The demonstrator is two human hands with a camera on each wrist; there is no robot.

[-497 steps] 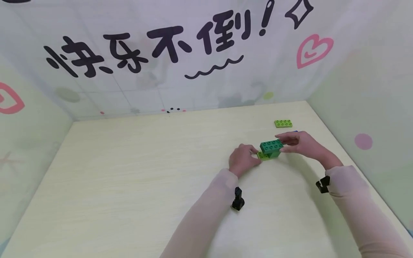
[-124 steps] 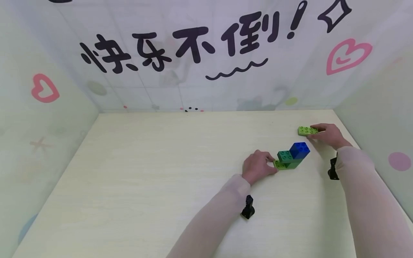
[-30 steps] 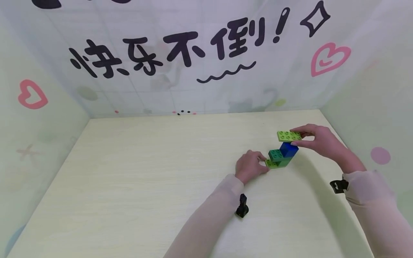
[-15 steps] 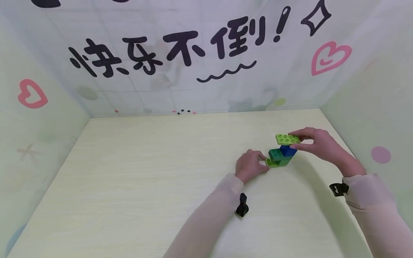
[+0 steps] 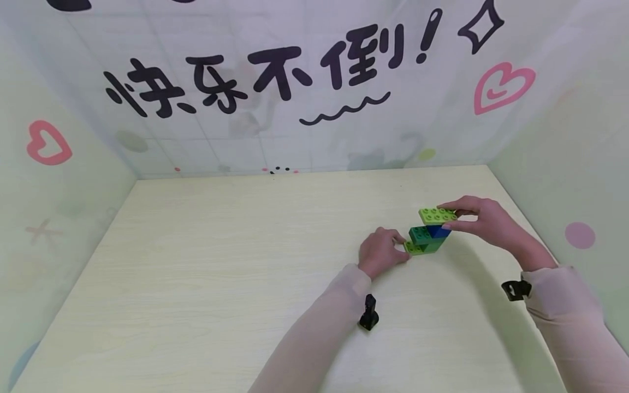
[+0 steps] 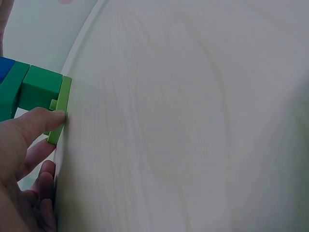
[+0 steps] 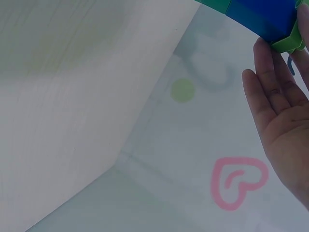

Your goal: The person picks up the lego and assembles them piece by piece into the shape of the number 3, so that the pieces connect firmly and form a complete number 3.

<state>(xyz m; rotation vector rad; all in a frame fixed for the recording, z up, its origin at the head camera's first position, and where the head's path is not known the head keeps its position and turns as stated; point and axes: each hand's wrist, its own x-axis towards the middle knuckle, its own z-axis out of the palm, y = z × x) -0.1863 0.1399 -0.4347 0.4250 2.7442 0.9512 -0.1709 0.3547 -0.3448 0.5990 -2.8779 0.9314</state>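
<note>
A small stack of toy building bricks stands at the right of the table in the head view. At its foot is a flat lime brick [image 5: 411,249], whose left end my left hand [image 5: 380,254] pinches between thumb and finger. Above it come a green block [image 5: 432,246], a teal-green studded brick [image 5: 419,235] jutting left, and a blue brick [image 5: 439,231]. My right hand [image 5: 484,218] pinches the right end of another flat lime brick [image 5: 434,216] at the top of the blue one. In the right wrist view this upper lime brick [image 7: 289,41] lies against the blue brick [image 7: 263,19].
The pale wooden table [image 5: 221,273] meets a printed back wall [image 5: 275,142] and a right side wall [image 5: 580,180], which is close to the right arm. Each sleeve carries a small black wrist mount, such as the left mount [image 5: 369,313].
The right hand took the lime brick from the table's back right, brought it over the stack and lowered it to the blue brick, which was added earlier. The left hand stays at the base.
</note>
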